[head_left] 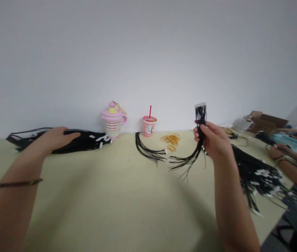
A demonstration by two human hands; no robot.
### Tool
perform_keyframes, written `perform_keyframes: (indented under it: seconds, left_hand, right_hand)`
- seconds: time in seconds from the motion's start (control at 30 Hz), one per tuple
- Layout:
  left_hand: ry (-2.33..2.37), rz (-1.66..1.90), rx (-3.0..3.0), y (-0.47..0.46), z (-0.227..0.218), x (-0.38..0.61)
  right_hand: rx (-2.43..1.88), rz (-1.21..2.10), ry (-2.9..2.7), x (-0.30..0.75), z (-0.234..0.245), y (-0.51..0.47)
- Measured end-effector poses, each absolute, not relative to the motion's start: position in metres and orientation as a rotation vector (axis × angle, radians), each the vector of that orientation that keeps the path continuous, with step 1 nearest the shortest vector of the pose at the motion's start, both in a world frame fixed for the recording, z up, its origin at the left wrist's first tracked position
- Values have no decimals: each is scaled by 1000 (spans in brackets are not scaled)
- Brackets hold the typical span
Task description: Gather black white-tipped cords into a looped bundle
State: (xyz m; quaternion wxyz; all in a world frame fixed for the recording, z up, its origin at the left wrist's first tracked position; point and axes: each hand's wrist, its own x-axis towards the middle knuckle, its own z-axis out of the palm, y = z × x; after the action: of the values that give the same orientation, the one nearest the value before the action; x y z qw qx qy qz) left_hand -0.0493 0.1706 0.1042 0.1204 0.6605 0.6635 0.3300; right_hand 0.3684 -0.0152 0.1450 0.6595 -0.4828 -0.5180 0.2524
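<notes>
My right hand point(214, 138) is raised above the table, thumb and fingers closed around a bundle of black cables point(200, 113). A flat whitish end sticks up over the fingers, and the loose tails hang down to the left. At the far left, my left hand point(57, 138) rests over a long pile of black cables point(88, 141) with small white connectors at its right end. Its thumb is stretched out apart from the fingers, whose tips are partly hidden. A smaller bunch of black cables point(148, 151) lies curved on the table between the hands.
By the wall stand a pink-lidded striped cup point(112, 124) and a pink drink cup point(149, 126) with a red straw. Yellow rubber bands point(171, 140) lie near it. More black cables point(258, 171) spread at right, beside cardboard boxes point(268, 121) and another person's hands point(280, 151).
</notes>
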Motion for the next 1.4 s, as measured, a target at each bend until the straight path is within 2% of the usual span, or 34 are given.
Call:
perform_keyframes:
  seconds: [0.1, 0.17, 0.3, 0.43, 0.5, 0.63, 0.73, 0.97, 1.07, 1.17, 1.3, 1.33, 1.4]
  left_hand:
    - [1513, 954, 2030, 129, 124, -9]
    - [954, 919, 1949, 94, 132, 21]
    - [578, 814, 1896, 45, 130, 64]
    - [568, 869, 2018, 33, 120, 72]
    - [603, 896, 2091, 32, 118, 71]
    - [835, 1183, 2310, 29, 117, 73]
    - [913, 1292, 2408, 24, 115, 76]
    - [648, 1021, 2258, 3, 116, 79]
    - [712, 1148, 2279, 3, 121, 76]
    - [819, 1255, 2267, 13, 123, 71]
    - [618, 690, 2069, 22, 122, 67]
    - [572, 638, 1994, 22, 122, 67]
    - [540, 764, 1867, 23, 123, 67]
  right_hand:
    - [-916, 877, -1167, 302, 133, -11]
    - [-850, 1065, -1179, 269, 121, -11]
    - [-818, 1381, -1248, 235, 104, -17]
    - [-904, 1377, -1460, 229, 98, -22]
    - [-972, 1205, -1545, 230, 96, -20]
    - [-1113, 643, -1592, 233, 90, -16]
    - [-1132, 478, -1675, 228, 83, -19]
    - [-1073, 594, -1781, 218, 61, -13]
    - [-1006, 696, -1702, 222, 65, -11]
    - [-853, 1009, -1730, 223, 79, -18]
    - [-687, 1436, -1822, 216, 88, -27]
    - [-706, 1451, -1815, 214, 86, -27]
    - [-777, 1416, -1773, 211, 77, -24]
